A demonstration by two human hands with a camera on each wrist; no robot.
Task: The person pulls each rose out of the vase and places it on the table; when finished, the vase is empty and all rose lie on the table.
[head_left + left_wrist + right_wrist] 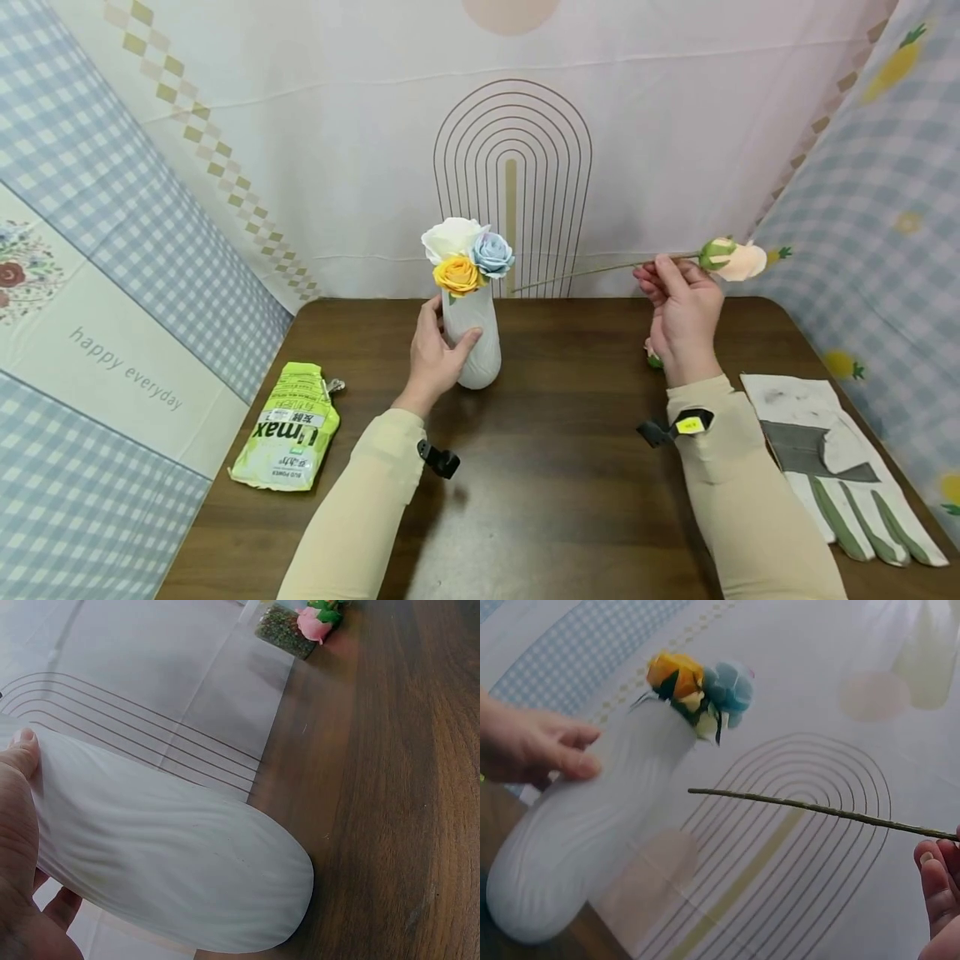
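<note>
My left hand (438,358) grips a white ribbed vase (477,354), thumb across its near side. In the vase's mouth sit a white rose (452,239), a blue rose (492,253) and a yellow rose (458,275). To the right, raised above the table, my right hand (686,312) pinches the stem of a pale peach rose (742,261) just below its head. Its long thin stem (802,805) points left, the bare end near the vase's upper part but apart from it in the right wrist view.
A lime-green printed bag (288,429) lies at the table's left. White, grey and green work gloves (817,450) lie at the right edge. Behind my right hand, a pink flower (313,625) lies beside a clear container of dark granules (283,631). Fabric walls surround the wooden table (555,500).
</note>
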